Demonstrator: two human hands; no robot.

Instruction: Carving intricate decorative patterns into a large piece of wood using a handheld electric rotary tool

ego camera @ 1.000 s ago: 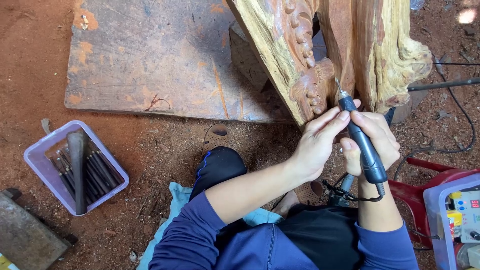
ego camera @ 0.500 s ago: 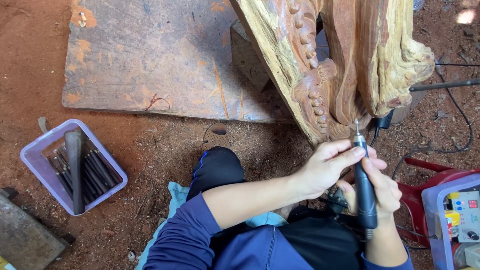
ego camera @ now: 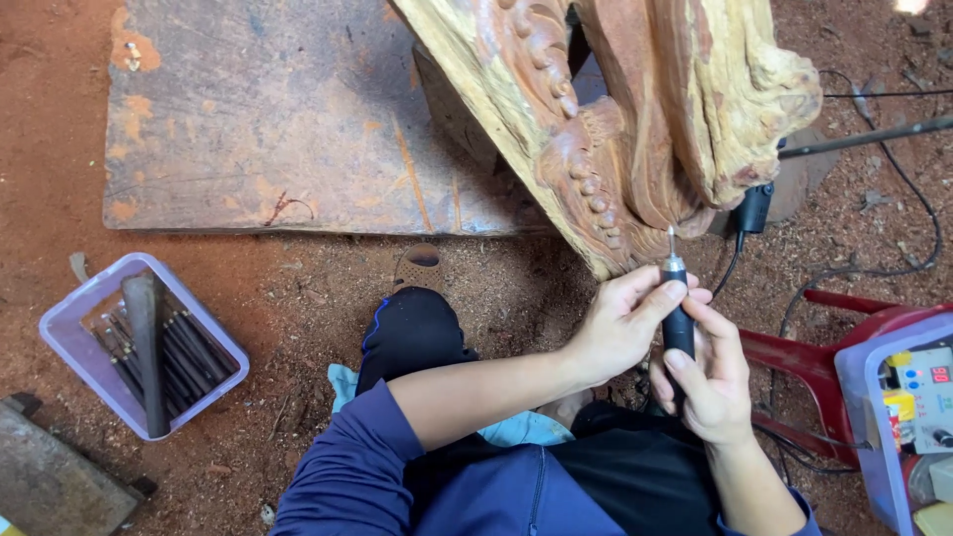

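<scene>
Gripping the slim black rotary carving tool (ego camera: 678,323), right hand (ego camera: 710,382) and left hand (ego camera: 625,323) hover just below the half-carved reddish wooden sculpture (ego camera: 606,119), beaded edge shaped, lower wood apparently rough.

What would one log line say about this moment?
right hand: grips black carving tool | left hand: pinches tool's neck | tip: just off wood carving

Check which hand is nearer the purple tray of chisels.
Left. The left hand grips the rotary tool near its tip, on the side facing the purple tray. The right hand holds the tool's body, farther away.
</scene>
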